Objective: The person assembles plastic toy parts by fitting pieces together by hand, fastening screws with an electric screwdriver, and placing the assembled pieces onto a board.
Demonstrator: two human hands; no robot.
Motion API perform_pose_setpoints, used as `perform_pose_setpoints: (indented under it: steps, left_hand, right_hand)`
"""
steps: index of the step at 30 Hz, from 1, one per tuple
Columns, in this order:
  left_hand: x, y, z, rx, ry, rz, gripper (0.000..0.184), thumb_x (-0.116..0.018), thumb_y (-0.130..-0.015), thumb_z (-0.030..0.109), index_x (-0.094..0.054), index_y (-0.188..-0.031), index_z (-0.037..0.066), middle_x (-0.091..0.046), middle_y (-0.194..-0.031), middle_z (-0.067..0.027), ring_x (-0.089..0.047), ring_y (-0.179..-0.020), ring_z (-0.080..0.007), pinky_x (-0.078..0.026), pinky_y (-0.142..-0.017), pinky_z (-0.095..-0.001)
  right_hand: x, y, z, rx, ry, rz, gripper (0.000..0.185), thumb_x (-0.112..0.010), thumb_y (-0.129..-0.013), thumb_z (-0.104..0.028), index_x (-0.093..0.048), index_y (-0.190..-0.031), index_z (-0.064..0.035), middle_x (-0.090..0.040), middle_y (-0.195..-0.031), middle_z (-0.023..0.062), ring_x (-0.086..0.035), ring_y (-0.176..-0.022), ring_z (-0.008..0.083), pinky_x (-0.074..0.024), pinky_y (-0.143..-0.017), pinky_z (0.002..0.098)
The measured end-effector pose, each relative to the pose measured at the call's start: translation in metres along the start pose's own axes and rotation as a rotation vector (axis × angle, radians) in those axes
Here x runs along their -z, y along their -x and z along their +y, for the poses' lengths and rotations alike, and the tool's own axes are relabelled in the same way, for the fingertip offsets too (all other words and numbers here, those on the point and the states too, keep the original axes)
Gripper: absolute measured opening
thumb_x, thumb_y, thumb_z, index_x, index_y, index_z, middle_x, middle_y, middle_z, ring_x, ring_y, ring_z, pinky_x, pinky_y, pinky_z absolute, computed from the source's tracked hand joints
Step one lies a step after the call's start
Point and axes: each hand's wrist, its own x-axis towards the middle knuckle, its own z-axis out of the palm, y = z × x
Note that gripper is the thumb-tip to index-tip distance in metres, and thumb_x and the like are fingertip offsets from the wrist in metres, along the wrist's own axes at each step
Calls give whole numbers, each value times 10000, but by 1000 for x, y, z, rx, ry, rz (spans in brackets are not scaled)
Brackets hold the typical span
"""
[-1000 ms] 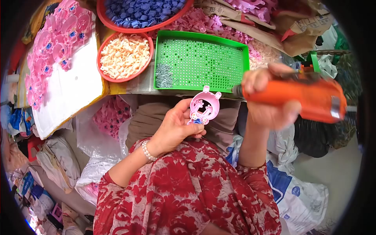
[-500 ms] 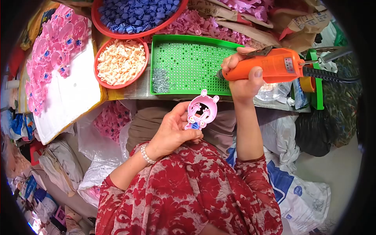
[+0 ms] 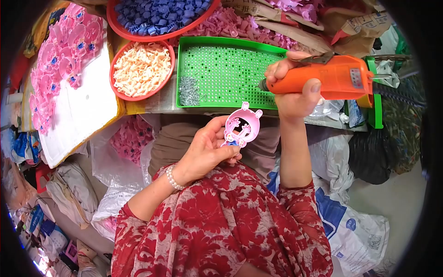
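Observation:
My left hand is closed on a pink plastic toy part, a round ring with two small ears and a blue piece near my thumb. My right hand grips an orange electric screwdriver, its tip pointing left over a green perforated tray. A pile of small silver screws lies in the tray's left front corner. The pink part is below the tray's front edge, apart from the screwdriver tip.
A red bowl of cream pieces stands left of the tray, with a bowl of blue pieces behind it. Pink assembled parts are heaped on a white board. Bags lie on the floor at right.
The orange screwdriver in my right hand has shifted to the right. My left hand has moved the pink part slightly right and turned it a little.

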Motion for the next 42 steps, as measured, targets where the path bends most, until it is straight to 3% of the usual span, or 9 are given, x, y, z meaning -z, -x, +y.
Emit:
perform_pose_setpoints:
  steps: [5,6,12,16,28,42]
  left_hand:
    - [-4,-4,5,32,-74,17,525,-592,-818,-19,-371,-1292,29,-583,-1000,-58,-625,-759,-132,-532,-652,-235]
    - [-4,-4,6,33,-89,17,525,-591,-821,-15,-371,-1296,28,-584,-1001,-57,-624,-760,-130,-533,-655,-233]
    - [-7,-5,7,10,-51,46,443,-554,-818,-39,-409,-1235,-3,-585,-928,-58,-584,-723,-106,-502,-616,-236]
    - [-8,-5,6,-9,-41,44,373,-554,-818,-37,-460,-1177,-5,-587,-891,-40,-570,-698,-84,-491,-605,-222]
    - [-6,-2,6,1,-23,56,321,-580,-815,-16,-488,-1122,9,-581,-838,-18,-561,-673,-62,-487,-603,-210]
    - [-6,-2,-8,-77,-26,195,251,-565,-767,-63,-533,-1005,7,-596,-775,-30,-567,-650,-81,-464,-560,-215]
  right_hand:
    - [-5,3,-27,7,-113,-102,781,-492,-761,-689,-475,-1144,-8,-522,-743,65,-488,-649,192,-395,-651,352]
    - [-2,2,-28,87,-254,-245,829,-471,-761,-713,-456,-1177,4,-529,-786,67,-495,-683,195,-392,-658,365]
    - [-14,15,-55,156,-319,-531,870,-517,-747,-711,-422,-1226,10,-542,-853,68,-515,-715,196,-415,-678,355]
    - [-25,38,-55,0,-373,-485,813,-571,-769,-637,-409,-1225,16,-561,-867,77,-545,-752,208,-434,-698,358]
    - [-38,60,-43,-129,-326,-314,782,-557,-771,-642,-412,-1187,4,-557,-842,76,-541,-727,207,-434,-687,364]
    - [-39,68,-20,3,-226,-399,753,-572,-742,-669,-455,-1094,-14,-546,-801,68,-536,-678,192,-446,-658,338]
